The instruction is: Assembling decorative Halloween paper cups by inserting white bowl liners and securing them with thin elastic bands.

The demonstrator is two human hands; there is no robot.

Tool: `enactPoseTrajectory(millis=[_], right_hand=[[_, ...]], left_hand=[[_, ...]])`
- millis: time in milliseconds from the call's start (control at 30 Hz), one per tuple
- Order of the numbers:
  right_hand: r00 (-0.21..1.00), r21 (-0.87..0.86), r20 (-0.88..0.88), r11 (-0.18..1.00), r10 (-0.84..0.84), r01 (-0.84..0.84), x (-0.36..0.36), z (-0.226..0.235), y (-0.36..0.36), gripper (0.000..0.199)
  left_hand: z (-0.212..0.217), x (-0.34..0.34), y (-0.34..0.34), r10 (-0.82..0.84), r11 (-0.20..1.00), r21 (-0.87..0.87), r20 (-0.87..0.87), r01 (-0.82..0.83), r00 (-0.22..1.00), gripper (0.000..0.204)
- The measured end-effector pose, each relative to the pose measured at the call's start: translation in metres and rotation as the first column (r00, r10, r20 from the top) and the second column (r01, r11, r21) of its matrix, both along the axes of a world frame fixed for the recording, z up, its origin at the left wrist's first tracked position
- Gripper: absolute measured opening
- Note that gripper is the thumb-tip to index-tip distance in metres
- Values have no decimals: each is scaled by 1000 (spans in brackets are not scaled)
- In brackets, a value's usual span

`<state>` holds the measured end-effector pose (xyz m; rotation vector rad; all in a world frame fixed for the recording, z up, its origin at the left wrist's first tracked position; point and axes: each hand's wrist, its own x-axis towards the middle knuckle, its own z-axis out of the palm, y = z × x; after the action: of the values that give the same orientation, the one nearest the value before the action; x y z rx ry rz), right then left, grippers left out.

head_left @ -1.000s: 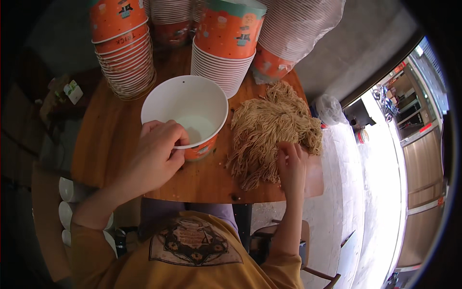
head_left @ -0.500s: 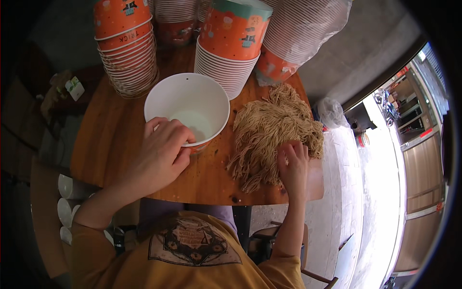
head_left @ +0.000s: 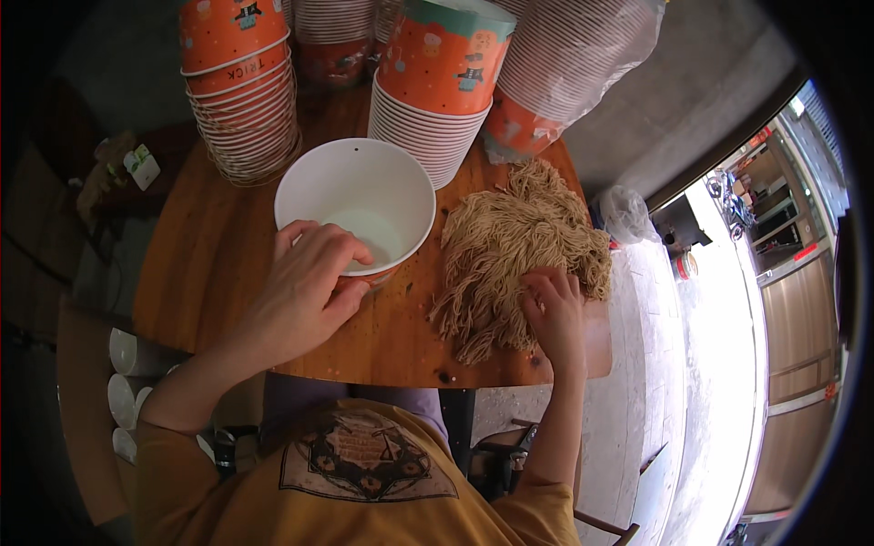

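An empty paper bowl (head_left: pixel 360 196), white inside and orange outside, stands on the round wooden table (head_left: pixel 209 264). My left hand (head_left: pixel 305 287) grips its near rim, fingers curled over the edge. To the right lies a heap of tan dry noodles (head_left: pixel 514 241) spread on the tabletop. My right hand (head_left: pixel 551 314) rests on the near edge of that heap, fingers bent down into the strands and pinching some of them.
Tall stacks of orange paper bowls (head_left: pixel 241 91) stand at the back left and back middle (head_left: pixel 437 86). A further stack wrapped in clear plastic (head_left: pixel 569 64) leans at the back right. White cup rolls (head_left: pixel 127 382) lie below the table's left side.
My left hand has shifted slightly along the bowl's rim. My right hand has stayed at the noodle heap, its fingers curling further into the strands.
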<state>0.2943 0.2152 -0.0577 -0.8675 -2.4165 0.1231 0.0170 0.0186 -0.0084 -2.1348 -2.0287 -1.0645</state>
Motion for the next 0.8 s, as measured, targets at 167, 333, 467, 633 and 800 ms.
enactPoseTrajectory(millis=[167,333,467,633,800], right_hand=[[1000,-21,22,1000,22,-22,1,-11,2,8],[983,87,-173,993,-62,78,-5,0,-13,10],[984,158,-155,986,83,-58,-24,25,-43,11],[843,-5,-383,912,377,-410,-63,24,-87,21],[820,-147,-450,877,353,-458,-77,30,-103,28]], left_hand=[[2,1,0,-18,1000,8,2,18,1000,29],[11,8,-4,-25,995,100,28,22,999,29],[13,25,-12,-194,932,322,52,168,980,31],[-9,58,-7,-282,954,98,617,284,735,41],[-23,46,-12,-113,905,45,984,423,137,29]])
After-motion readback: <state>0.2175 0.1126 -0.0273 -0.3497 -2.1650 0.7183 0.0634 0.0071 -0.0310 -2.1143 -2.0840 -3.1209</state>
